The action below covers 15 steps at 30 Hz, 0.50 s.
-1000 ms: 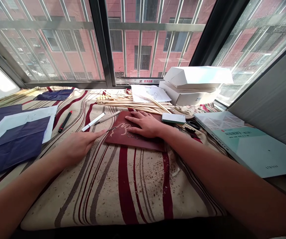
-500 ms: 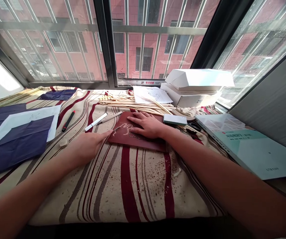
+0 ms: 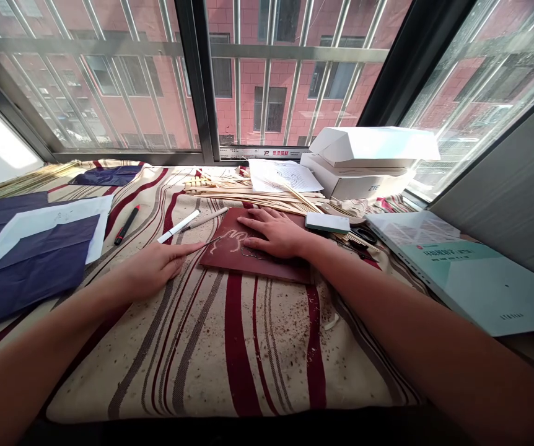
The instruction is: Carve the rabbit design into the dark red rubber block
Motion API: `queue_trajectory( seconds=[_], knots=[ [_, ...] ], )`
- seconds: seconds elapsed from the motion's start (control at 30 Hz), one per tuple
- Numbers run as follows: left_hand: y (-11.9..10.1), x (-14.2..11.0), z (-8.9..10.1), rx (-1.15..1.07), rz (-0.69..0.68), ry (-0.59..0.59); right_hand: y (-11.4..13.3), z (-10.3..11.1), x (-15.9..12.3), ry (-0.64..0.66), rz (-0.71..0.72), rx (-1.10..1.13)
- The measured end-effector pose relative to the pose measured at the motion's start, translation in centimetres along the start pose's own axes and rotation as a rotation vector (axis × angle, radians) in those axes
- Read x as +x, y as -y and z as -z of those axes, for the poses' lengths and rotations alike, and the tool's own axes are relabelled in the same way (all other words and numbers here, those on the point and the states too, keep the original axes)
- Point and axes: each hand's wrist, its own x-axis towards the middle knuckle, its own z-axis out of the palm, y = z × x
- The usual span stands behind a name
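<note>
A reddish-brown board (image 3: 267,267) lies on the striped cloth, with pale curving lines carved into its left part. My right hand (image 3: 276,232) rests flat on the board's upper middle, fingers spread. At the board's left edge, my left hand (image 3: 153,267) is closed round a thin carving tool (image 3: 212,240), index finger stretched along it. Only the slim dark tip shows, by the carved lines; the handle is hidden in the hand. Just beyond this hand lie a white pen (image 3: 178,227) and a grey pen (image 3: 205,218).
Small shavings dot the striped cloth (image 3: 267,347) in front. Behind the board are wooden strips (image 3: 230,193), a drawing sheet (image 3: 283,176) and a white box (image 3: 355,179). Right: a small pale block (image 3: 327,222), scissors (image 3: 364,235), a book (image 3: 471,272). Left: a red-black pen (image 3: 126,225), dark blue sheets (image 3: 39,260).
My left hand has shifted slightly left, with the carving tool's tip still over the board's left part. The right hand and the board have stayed in place.
</note>
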Motion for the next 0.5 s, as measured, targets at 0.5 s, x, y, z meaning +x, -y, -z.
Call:
queue_trajectory(
  seconds=[0.5],
  knots=[
    [-2.0,1.5,0.5,0.064,-0.039,0.049,0.3,0.0,0.1,0.001,-0.004,-0.013]
  ],
)
